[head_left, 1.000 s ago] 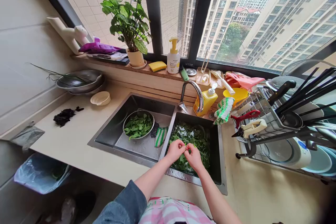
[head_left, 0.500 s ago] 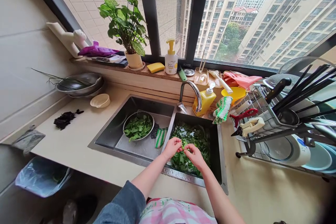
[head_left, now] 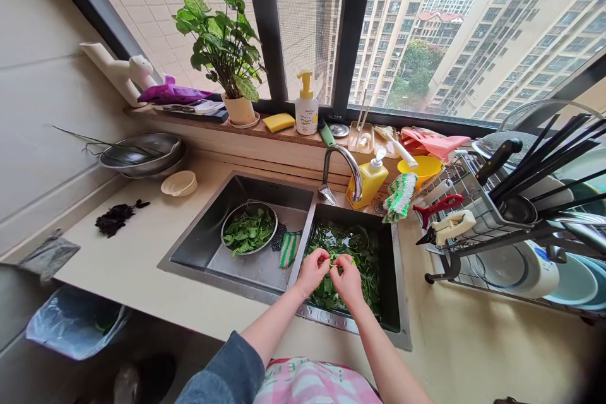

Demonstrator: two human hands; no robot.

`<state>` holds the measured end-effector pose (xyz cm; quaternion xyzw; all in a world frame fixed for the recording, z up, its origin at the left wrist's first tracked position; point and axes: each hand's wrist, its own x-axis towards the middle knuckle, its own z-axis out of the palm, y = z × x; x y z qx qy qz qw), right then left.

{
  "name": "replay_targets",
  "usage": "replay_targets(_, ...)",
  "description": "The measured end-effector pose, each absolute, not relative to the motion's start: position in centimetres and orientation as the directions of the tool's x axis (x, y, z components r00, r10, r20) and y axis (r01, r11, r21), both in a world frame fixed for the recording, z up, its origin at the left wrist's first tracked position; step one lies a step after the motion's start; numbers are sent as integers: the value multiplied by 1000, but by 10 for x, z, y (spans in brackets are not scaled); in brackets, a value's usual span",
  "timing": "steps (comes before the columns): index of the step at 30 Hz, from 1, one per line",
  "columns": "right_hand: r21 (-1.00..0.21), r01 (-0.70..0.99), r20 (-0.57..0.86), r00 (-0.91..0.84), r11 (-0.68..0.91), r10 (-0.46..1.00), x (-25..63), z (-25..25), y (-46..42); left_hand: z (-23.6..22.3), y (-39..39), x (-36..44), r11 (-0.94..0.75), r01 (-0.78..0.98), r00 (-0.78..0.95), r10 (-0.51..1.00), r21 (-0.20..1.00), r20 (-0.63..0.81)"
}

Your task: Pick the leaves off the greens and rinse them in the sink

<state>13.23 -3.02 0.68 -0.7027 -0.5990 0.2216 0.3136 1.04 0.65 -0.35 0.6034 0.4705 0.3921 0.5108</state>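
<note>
Leafy greens with dark green leaves and thin stems [head_left: 367, 268] lie in water in the dark metal sink basin [head_left: 389, 303] right of the frame's centre. Above them, the left hand [head_left: 312, 271] and right hand [head_left: 348, 281] are close together, each with thumb and fingers pinched narrow on a thin light-green sprig [head_left: 332, 265]; the fingertips hide much of it.

In the wider basin [head_left: 189, 262] left of centre, a round metal bowl [head_left: 249, 228] holds more leafy greens. Just to its right are a dark mesh scrubber [head_left: 279, 237] and a green-and-white striped cloth [head_left: 288, 249]. A curved chrome faucet [head_left: 350, 158] stands behind the basins, near a yellow pump bottle [head_left: 367, 184]. A dark clump of limp leaves [head_left: 115, 219] rests on the beige counter [head_left: 118, 265] at the left of the frame, near a small cream bowl [head_left: 178, 184]. A wire dish rack [head_left: 454, 252] stands at the right.
</note>
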Motion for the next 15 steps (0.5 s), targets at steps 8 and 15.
replay_targets(8,-623,781,131,45,47,990,125,6,-37,-18,10,5,47,129,261,962,990,-80)
replay_targets(15,-536,814,-210,129,-224,969,144,-40,-13,-28,12,-1,188,-31,89,979,982,-185)
